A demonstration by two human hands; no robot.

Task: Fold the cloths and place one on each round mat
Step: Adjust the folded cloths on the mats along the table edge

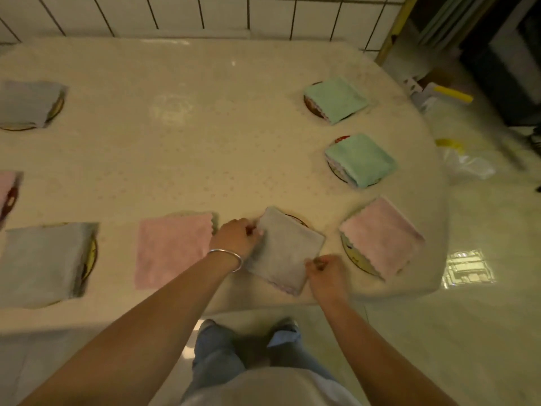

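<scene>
A folded grey cloth [285,247] lies over a round mat [298,220] near the table's front edge. My left hand [237,237] grips its left edge and my right hand [326,273] pinches its near right corner. Just left of it lies a folded pink cloth [172,249]. On the right, a pink cloth [383,235] covers a mat [355,259], and two green cloths [361,161] [336,99] each rest on a mat. Grey cloths [44,263] [27,102] sit on mats at the left.
The table [205,148] has a cream patterned cover and rounded right corners. A white tiled wall [205,13] stands behind it. Another pink cloth [7,189] shows at the far left edge. A plastic bag [465,165] and yellow-handled items [452,93] lie on the floor at right.
</scene>
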